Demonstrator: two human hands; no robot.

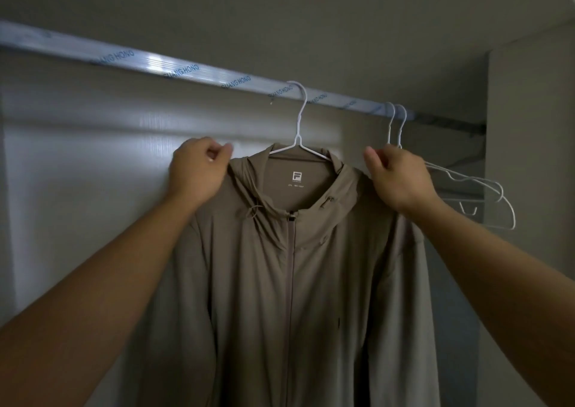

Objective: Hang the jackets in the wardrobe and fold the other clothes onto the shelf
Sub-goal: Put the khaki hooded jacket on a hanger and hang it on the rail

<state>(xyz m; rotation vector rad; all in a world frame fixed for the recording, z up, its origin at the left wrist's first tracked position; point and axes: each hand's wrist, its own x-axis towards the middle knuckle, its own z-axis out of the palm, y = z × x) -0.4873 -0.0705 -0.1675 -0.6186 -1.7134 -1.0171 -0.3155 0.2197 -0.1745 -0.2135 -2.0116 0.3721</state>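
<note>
Rail [186,68] w/ film wrap [149,59], dim wardrobe [77,173]

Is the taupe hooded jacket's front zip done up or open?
Done up: on the taupe hooded jacket, the zip runs closed to the black slider at the collar.

One taupe hooded zip jacket [264,266], three white wire hangers [301,117], one bearing it mid-rail and two empty hangers [473,185] near the right end of the single film-wrapped rail [155,61], and two hands, left hand [199,170] and right hand [401,179].
</note>
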